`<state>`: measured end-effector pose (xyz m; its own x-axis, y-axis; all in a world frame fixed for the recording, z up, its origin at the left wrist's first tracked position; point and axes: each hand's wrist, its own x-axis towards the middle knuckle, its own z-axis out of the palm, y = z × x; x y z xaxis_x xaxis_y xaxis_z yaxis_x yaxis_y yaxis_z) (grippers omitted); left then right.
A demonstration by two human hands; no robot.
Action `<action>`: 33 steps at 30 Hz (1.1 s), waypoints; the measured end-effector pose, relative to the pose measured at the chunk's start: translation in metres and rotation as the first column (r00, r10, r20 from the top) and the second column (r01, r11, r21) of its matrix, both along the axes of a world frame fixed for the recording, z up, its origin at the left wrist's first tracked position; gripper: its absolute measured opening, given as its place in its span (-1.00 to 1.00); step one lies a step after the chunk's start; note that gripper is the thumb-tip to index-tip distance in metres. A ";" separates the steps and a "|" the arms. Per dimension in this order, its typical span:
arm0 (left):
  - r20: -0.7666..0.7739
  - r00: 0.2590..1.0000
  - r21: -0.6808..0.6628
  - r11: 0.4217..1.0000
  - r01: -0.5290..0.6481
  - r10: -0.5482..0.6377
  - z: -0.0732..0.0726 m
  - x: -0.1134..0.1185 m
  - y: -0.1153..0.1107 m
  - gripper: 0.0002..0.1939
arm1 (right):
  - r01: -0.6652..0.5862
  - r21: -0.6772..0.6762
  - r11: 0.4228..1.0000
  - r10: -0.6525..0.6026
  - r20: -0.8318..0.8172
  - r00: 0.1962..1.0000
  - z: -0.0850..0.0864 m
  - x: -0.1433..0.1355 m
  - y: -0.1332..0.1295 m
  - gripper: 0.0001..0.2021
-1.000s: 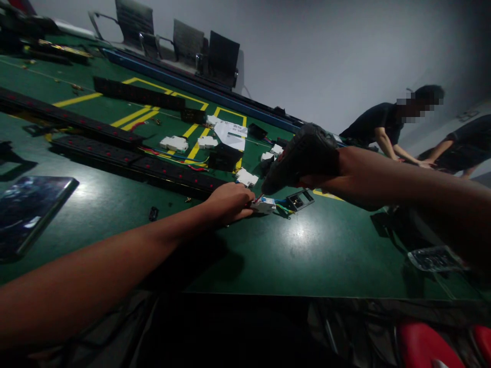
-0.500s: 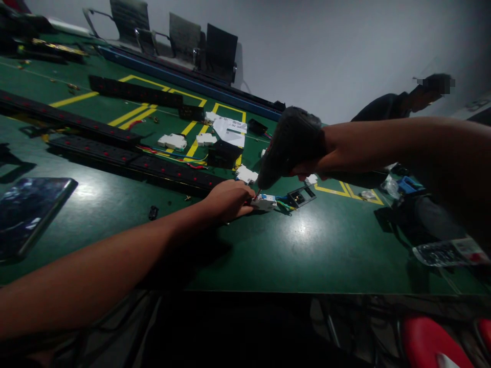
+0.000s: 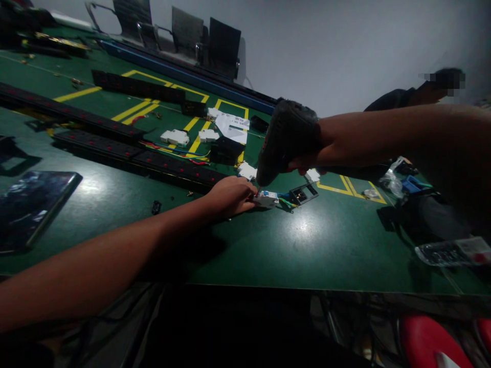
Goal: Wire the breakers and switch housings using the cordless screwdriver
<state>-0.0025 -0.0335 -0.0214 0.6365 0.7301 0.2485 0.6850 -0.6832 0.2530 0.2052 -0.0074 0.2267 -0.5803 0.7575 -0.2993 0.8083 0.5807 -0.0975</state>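
A driver is gripped by the right hand above the breaker, which the left hand pins on the worktop.

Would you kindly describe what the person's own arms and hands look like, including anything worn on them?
Both forearms are bare as far as the picture shows, with no sleeves in view. The left hand is bare, with no glove, ring, watch or band visible. The right hand also looks bare, with no wristband or watch showing, though much of it is hidden behind a dark tool. The dim light hides finer details.
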 end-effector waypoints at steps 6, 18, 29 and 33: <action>-0.001 1.000 0.002 1.000 -0.027 0.027 0.000 0.001 -0.001 -0.70 | -0.020 -0.065 0.998 0.029 0.142 0.989 0.002 -0.006 -0.011 -0.70; -0.009 1.000 0.000 1.000 -0.027 0.027 0.000 0.002 0.000 -0.71 | -0.028 -0.060 0.998 0.036 0.133 0.991 0.002 -0.008 -0.015 -0.63; -0.022 0.999 -0.020 0.999 -0.033 0.033 0.000 0.003 -0.001 -0.67 | -0.079 -0.119 0.990 0.084 0.042 0.996 -0.001 0.000 -0.011 -0.60; -0.024 0.999 -0.015 0.999 -0.037 0.036 0.000 0.003 -0.001 -0.66 | -0.018 -0.115 0.993 0.026 0.062 0.998 -0.001 0.000 -0.012 -0.59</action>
